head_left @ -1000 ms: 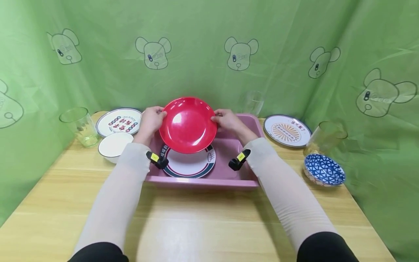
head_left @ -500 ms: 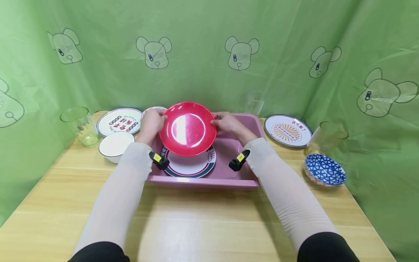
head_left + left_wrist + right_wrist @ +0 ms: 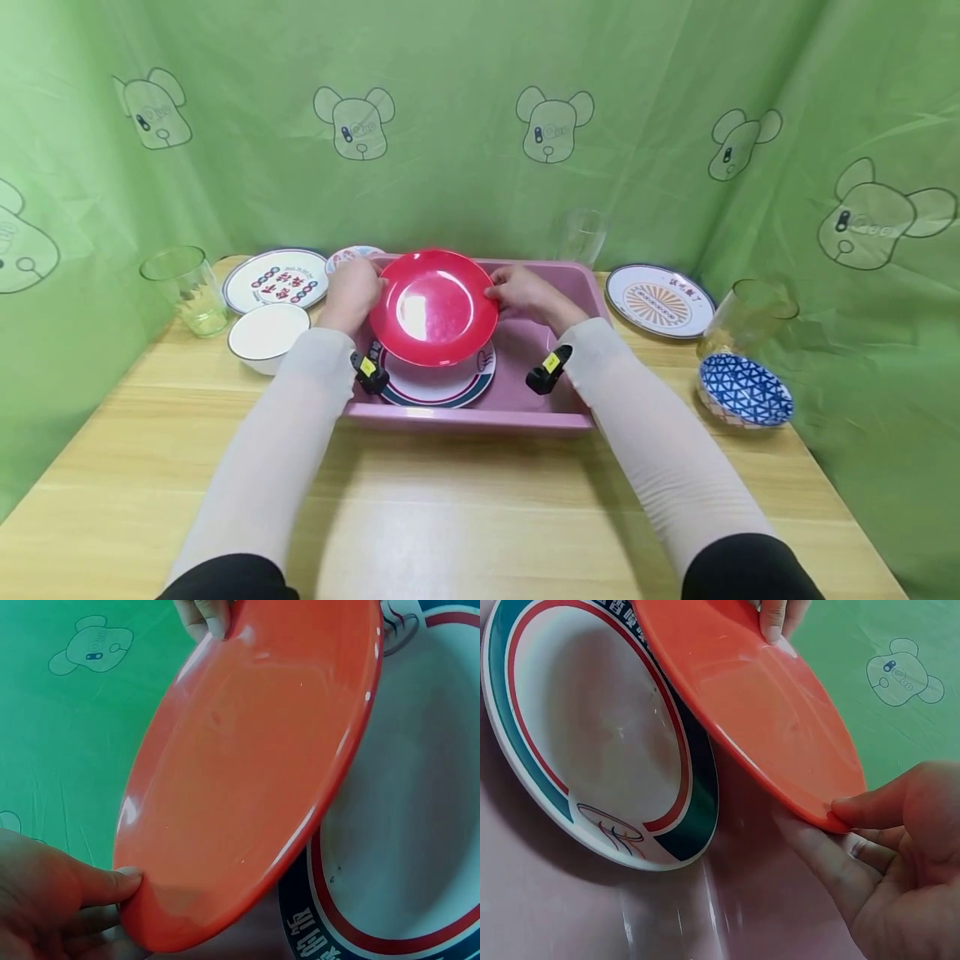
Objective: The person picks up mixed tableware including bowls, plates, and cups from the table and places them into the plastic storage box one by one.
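A red plate is held tilted over the pink basin, its near edge low. My left hand pinches its left rim, thumb on top, as the left wrist view shows. On the opposite rim my right hand pinches with the thumb above and fingers beneath. Below the red plate, inside the basin, lies a white plate with a dark green and red border. The red plate covers part of it in the head view, and in the right wrist view a gap shows between the two.
Left of the basin stand a white bowl, a printed plate, a small plate and a greenish glass. To the right are another plate, a yellowish glass and a blue-patterned bowl. A clear glass stands behind.
The red plate has come down toward the white plate in the basin, and both hands have moved down with it. The small plate behind my left hand shows more now.
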A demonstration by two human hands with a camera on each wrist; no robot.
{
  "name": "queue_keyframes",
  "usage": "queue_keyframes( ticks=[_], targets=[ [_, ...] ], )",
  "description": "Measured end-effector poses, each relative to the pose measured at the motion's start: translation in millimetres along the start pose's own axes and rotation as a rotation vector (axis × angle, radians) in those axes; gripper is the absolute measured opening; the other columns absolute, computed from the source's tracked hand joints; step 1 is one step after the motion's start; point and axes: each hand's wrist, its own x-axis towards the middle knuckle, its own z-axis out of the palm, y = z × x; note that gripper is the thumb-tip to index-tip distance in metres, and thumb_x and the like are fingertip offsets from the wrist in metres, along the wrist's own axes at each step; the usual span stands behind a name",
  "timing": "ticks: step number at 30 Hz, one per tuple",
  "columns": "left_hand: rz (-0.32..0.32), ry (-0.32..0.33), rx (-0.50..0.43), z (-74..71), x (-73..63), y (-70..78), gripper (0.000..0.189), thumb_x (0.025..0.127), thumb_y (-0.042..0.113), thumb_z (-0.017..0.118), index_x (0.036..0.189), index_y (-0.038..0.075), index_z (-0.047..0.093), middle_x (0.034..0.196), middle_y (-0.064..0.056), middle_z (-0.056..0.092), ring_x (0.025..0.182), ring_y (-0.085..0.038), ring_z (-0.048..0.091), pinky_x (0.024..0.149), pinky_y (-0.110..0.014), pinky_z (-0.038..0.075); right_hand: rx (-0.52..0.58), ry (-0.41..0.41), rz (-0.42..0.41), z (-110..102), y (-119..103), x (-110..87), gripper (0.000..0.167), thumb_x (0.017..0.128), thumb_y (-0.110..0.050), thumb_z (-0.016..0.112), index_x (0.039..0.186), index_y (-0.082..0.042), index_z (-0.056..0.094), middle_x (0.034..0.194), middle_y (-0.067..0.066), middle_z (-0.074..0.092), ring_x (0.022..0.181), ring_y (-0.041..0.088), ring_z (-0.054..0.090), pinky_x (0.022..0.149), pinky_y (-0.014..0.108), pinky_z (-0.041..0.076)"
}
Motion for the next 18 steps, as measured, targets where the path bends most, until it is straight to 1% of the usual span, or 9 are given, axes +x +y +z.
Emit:
queue_keyframes(
  ticks=[5,7,9,14,17,18],
  targets=[
    [0.037,-0.039,0.011,2.1,3.3,0.5,0.031,0.097,0.009,0.057,0.125,-0.003,0.062,0.121,-0.021,0.064,0.117,-0.039,0.056,0.1,-0.05,0.044,-0.044,-0.023,0.029,0.1,0.7,-1.4,0.015,0.1,-0.001,0.051,0.111,0.007,0.054,0.094,0.016,0.058,0.074,0.022,0.064,0.083,0.041,0.058],
    [0.051,-0.055,0.012,3.0,3.8,0.7,0.031,0.097,0.007,0.057,0.125,-0.004,0.062,0.122,-0.021,0.064,0.117,-0.038,0.056,0.101,-0.049,0.044,-0.063,-0.035,0.037,0.1,1.8,-1.0,0.013,0.1,-0.001,0.051,0.109,0.008,0.054,0.093,0.016,0.058,0.074,0.022,0.064,0.084,0.041,0.057],
    [0.07,-0.062,0.025,4.0,3.0,0.7,0.028,0.096,0.006,0.056,0.12,-0.005,0.064,0.118,-0.021,0.065,0.113,-0.037,0.058,0.099,-0.047,0.046,-0.079,-0.049,0.042,0.3,3.4,0.0,0.012,0.1,-0.001,0.051,0.107,0.008,0.054,0.092,0.016,0.058,0.073,0.022,0.064,0.085,0.043,0.057],
    [0.108,-0.055,0.061,6.2,-1.7,1.7,0.022,0.095,0.0,0.047,0.102,-0.006,0.067,0.097,-0.02,0.068,0.094,-0.035,0.062,0.087,-0.045,0.051,-0.109,-0.085,0.055,1.8,8.1,2.8,0.01,0.099,-0.001,0.052,0.103,0.007,0.056,0.089,0.015,0.059,0.072,0.022,0.064,0.086,0.046,0.056],
    [0.118,-0.046,0.079,8.7,-4.1,2.8,0.023,0.094,-0.004,0.042,0.097,-0.006,0.065,0.093,-0.022,0.067,0.092,-0.037,0.062,0.086,-0.047,0.052,-0.129,-0.094,0.059,3.1,10.5,3.7,0.009,0.099,-0.001,0.053,0.101,0.007,0.056,0.087,0.015,0.06,0.072,0.021,0.065,0.086,0.046,0.056],
    [0.135,-0.044,0.11,9.9,-4.2,3.2,0.024,0.093,-0.005,0.042,0.096,-0.006,0.065,0.093,-0.022,0.067,0.092,-0.038,0.062,0.086,-0.047,0.051,-0.136,-0.098,0.061,3.7,11.1,3.8,0.009,0.099,-0.001,0.053,0.101,0.007,0.056,0.086,0.015,0.06,0.072,0.021,0.065,0.086,0.046,0.056]
  ],
)
